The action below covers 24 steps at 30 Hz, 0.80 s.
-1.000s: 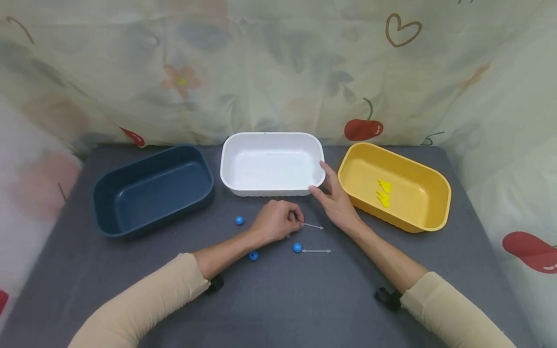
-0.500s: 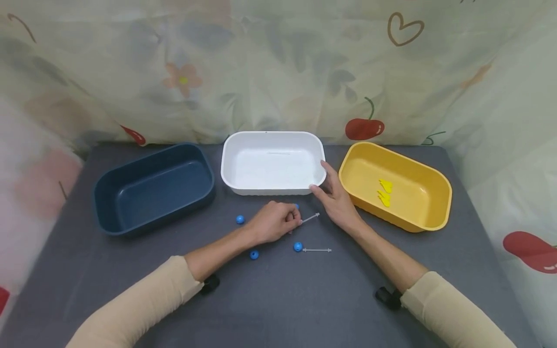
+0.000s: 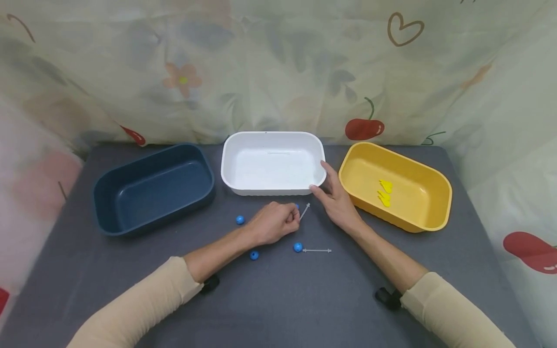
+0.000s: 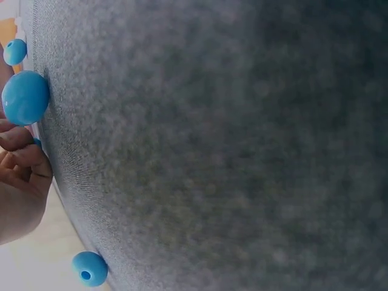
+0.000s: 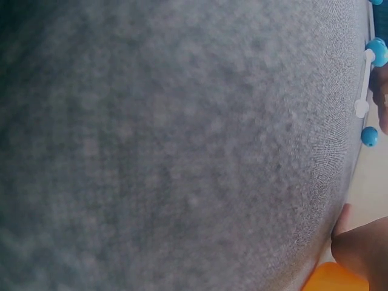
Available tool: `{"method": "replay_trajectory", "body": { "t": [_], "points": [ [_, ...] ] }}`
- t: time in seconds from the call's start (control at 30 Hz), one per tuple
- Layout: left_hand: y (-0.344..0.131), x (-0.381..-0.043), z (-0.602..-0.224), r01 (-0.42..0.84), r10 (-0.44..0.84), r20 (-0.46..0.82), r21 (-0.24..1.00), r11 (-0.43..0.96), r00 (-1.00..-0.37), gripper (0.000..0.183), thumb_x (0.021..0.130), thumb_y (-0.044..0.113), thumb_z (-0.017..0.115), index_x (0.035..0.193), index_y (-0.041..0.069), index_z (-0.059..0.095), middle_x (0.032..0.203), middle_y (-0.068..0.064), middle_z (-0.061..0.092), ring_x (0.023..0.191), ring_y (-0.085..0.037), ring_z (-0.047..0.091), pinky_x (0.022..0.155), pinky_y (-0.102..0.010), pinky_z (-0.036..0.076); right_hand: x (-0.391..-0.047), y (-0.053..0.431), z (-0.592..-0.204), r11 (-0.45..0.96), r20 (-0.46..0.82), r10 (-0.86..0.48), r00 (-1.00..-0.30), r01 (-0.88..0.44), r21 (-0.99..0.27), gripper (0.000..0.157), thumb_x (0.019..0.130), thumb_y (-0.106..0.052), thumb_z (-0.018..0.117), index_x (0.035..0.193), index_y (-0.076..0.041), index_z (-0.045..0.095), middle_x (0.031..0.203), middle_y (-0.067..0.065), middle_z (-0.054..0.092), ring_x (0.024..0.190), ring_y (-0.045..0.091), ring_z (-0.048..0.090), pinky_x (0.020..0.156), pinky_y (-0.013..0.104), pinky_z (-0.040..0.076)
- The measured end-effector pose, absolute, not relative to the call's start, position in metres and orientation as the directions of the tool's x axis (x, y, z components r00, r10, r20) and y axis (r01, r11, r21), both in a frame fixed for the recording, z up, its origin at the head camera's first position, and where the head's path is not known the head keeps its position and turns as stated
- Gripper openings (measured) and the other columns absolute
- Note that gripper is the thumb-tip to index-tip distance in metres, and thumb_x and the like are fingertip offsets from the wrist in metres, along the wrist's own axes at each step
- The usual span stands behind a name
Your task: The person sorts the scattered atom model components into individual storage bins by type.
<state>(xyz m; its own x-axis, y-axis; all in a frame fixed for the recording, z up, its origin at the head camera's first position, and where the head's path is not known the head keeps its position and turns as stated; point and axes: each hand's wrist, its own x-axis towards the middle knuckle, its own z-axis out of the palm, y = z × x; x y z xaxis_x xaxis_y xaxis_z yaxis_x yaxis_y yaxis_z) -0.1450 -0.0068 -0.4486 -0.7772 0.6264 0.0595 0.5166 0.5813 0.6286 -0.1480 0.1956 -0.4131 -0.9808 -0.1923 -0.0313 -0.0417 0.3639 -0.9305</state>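
In the head view my left hand [image 3: 276, 223] pinches a thin whitish plastic rod [image 3: 305, 210] with a knobbed end; the rod slants up and right, its lower end hidden by the fingers. A blue bead [image 3: 297, 206] peeks out behind that hand. On the table nearby lie another blue bead [image 3: 298, 247] touching a second rod [image 3: 317, 251], and two more, a left bead [image 3: 240, 220] and a front bead [image 3: 254, 255], with holes. My right hand [image 3: 338, 205] grips the right front corner of the white tub [image 3: 270, 192], thumb on the front rim and fingers at the side.
A dark blue tub [image 3: 156, 220] stands at the left. To the right is a yellow tub [image 3: 402, 223] with small yellow plastic pieces [image 3: 385, 193] inside. Faint thin lines [image 3: 278, 153] show on the white tub's floor. A patterned cloth [image 3: 270, 72] hangs behind the grey table.
The rod in my left hand has turned from pointing right and slightly down to pointing steeply up and right. A bead behind the hand has come into sight. My right hand stays put.
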Motion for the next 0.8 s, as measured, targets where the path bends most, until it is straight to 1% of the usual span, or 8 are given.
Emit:
{"method": "replay_trajectory", "body": {
  "t": [0.23,0.4,0.5,0.63,0.7,0.8],
  "points": [
    [-0.010,-0.145,-0.444,0.502,0.609,0.036,0.606,0.617,-0.792,0.005,0.092,0.017,0.057,0.089,0.018,0.060,0.062,0.009,0.052,0.050,-0.004,0.044,0.050,-0.022,0.036,-0.148,0.196,-0.413,0.364,-0.027,-0.200,-0.979,-0.049,-0.930,0.071,0.102,-0.014,0.058,0.158,-0.008,0.015,0.164,0.013,0.016,0.149,0.029,0.021,0.118,0.048,0.024],
    [-0.016,-0.144,-0.439,0.444,0.607,0.024,0.704,0.554,-0.795,0.005,0.092,0.011,0.056,0.091,0.016,0.057,0.069,0.009,0.065,0.049,-0.003,0.054,0.048,-0.023,0.045,-0.148,0.195,-0.414,0.365,-0.023,-0.201,-0.979,-0.053,-0.929,0.072,0.101,-0.014,0.058,0.158,-0.007,0.015,0.164,0.014,0.017,0.149,0.030,0.021,0.118,0.050,0.023],
    [-0.019,-0.144,-0.436,0.434,0.600,0.055,0.743,0.509,-0.798,0.007,0.091,0.006,0.056,0.092,0.014,0.056,0.072,0.009,0.068,0.049,-0.003,0.057,0.048,-0.023,0.048,-0.148,0.195,-0.413,0.362,-0.030,-0.200,-0.979,-0.046,-0.931,0.072,0.102,-0.014,0.058,0.158,-0.007,0.015,0.164,0.014,0.016,0.149,0.031,0.021,0.117,0.051,0.025],
    [-0.024,-0.145,-0.428,0.461,0.573,0.133,0.748,0.478,-0.809,0.009,0.091,0.005,0.058,0.090,0.014,0.057,0.068,0.009,0.064,0.050,-0.003,0.056,0.049,-0.023,0.047,-0.149,0.195,-0.414,0.361,-0.041,-0.196,-0.980,-0.033,-0.932,0.072,0.102,-0.016,0.058,0.159,-0.008,0.014,0.164,0.014,0.016,0.149,0.032,0.021,0.115,0.051,0.027],
    [-0.027,-0.146,-0.423,0.463,0.562,0.151,0.754,0.467,-0.813,0.008,0.092,0.006,0.059,0.090,0.014,0.058,0.067,0.008,0.063,0.051,-0.004,0.057,0.051,-0.024,0.047,-0.152,0.198,-0.422,0.357,-0.044,-0.192,-0.980,-0.028,-0.934,0.073,0.102,-0.017,0.058,0.159,-0.011,0.014,0.165,0.012,0.015,0.149,0.032,0.021,0.115,0.051,0.028],
    [-0.030,-0.150,-0.413,0.447,0.550,0.157,0.776,0.446,-0.820,0.005,0.094,0.008,0.059,0.092,0.012,0.060,0.069,0.002,0.065,0.054,-0.005,0.060,0.054,-0.024,0.050,-0.157,0.202,-0.436,0.359,-0.039,-0.185,-0.982,-0.031,-0.933,0.074,0.101,-0.021,0.059,0.160,-0.016,0.013,0.165,0.008,0.015,0.150,0.029,0.021,0.115,0.050,0.028]
  ]
}}
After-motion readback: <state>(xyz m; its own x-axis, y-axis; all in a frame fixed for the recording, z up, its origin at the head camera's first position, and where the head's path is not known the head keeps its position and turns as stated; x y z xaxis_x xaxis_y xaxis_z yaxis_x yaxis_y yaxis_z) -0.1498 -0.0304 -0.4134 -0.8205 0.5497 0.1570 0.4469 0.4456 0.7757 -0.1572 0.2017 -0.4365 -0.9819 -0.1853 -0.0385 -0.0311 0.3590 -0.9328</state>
